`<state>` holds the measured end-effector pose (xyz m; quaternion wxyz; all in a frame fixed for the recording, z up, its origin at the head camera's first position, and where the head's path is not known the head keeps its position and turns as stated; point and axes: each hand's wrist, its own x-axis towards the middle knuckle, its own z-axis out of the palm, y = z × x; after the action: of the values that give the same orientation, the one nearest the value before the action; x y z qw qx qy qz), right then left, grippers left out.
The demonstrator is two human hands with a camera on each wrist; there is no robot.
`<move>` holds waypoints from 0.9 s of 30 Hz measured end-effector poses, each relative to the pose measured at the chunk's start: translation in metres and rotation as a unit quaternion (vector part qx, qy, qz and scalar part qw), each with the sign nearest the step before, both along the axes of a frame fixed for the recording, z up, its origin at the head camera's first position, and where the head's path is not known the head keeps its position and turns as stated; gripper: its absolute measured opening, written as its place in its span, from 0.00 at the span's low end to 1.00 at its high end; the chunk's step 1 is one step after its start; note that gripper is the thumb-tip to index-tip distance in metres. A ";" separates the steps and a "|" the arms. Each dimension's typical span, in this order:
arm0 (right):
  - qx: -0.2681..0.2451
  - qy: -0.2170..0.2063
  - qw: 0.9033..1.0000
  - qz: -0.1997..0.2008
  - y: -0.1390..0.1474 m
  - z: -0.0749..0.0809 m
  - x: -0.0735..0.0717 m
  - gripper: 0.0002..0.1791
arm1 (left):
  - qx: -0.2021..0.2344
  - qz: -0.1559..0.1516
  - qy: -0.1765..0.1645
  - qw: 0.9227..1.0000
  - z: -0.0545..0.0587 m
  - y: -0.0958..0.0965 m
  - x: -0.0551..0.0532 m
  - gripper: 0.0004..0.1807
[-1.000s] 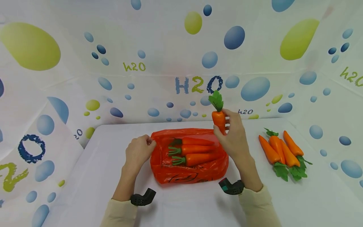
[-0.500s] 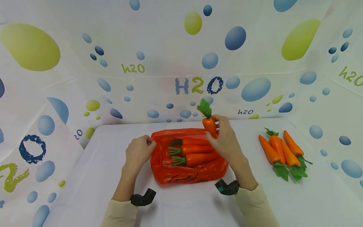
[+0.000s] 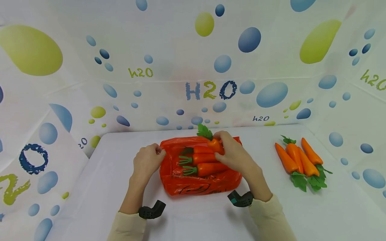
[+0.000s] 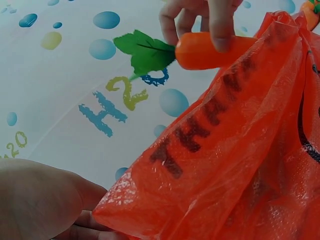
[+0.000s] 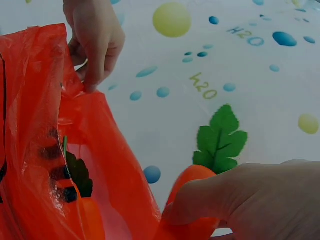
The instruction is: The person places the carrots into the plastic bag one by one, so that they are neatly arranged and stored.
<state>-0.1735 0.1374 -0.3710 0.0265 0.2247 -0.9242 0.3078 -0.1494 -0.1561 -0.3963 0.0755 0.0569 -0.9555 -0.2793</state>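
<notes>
A red plastic bag (image 3: 199, 188) lies on the table with its mouth spread, and three carrots (image 3: 208, 169) rest inside, green tops to the left. At the bag's left edge my left hand (image 3: 148, 161) pinches the plastic; dark lettering shows on it in the left wrist view. My right hand (image 3: 233, 150) grips another carrot (image 4: 200, 51) by its orange body, over the bag's right half. Its leafy green top (image 5: 220, 140) points up and left in the head view. My palm and fingers hide the lower part of that carrot.
Several more carrots (image 3: 297, 157) lie in a group on the white table (image 3: 271, 221) at the right, leaves toward me except one. A white cloth with blue and green spots (image 3: 169, 40) hangs behind and at the sides.
My right hand has moved left and down with the carrot, from beside the bag's back right corner to over its contents. My left hand stays at the bag's edge.
</notes>
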 end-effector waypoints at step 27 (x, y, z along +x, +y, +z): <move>0.151 -0.116 0.978 0.081 -0.022 -0.017 0.011 0.24 | -0.005 -0.003 0.001 1.000 -0.001 0.000 -0.001 0.13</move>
<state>-0.1621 0.1156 -0.3882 -0.1400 0.2628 -0.9356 0.1897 -0.1501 -0.1557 -0.3971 0.0761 0.0531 -0.9571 -0.2744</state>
